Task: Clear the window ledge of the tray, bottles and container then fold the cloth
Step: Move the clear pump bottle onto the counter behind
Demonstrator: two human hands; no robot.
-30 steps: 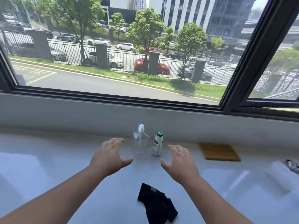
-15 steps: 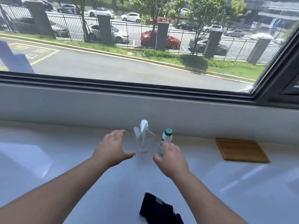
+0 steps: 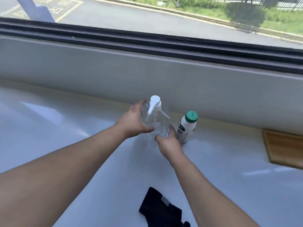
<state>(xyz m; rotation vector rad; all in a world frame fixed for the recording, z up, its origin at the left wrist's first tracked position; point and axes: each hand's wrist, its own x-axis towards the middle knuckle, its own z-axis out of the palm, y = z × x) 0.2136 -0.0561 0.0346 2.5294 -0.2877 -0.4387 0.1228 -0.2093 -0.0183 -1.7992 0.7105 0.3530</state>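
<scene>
At the bottom centre of the frame, nearest the camera, a crumpled black cloth (image 3: 161, 210) is seen lying unfolded on the glossy white window ledge (image 3: 49, 122). Two bare forearms are extended up from the lower corners toward the middle of the frame.

At mid-frame, a clear spray bottle (image 3: 155, 122) with a white trigger head is flanked by both hands. The left hand (image 3: 134, 121) is spread wide around the bottle's left side, fingers curved behind it and thumb in front, apparently touching but not yet closed. The right hand (image 3: 168, 142) is pressed low against the bottle's right front; whether it is fully clamped cannot be told, as the bottle is transparent. Just to the right of the right hand, a small white bottle with a green cap (image 3: 186, 126) is stood upright, very near or touching the knuckles.

At the right edge of the frame, a flat wooden tray (image 3: 285, 148) is partly cut off, well apart from the hands. Behind, a grey wall is seen under a dark window frame (image 3: 147, 40), with road and grass beyond at the top.

The step in hand is judged to be the grasping of the spray bottle, so clearing has barely begun. For the next move, both hands would need to be closed firmly and the bottle lifted straight up, so that the green-capped bottle beside it is not knocked over.
</scene>
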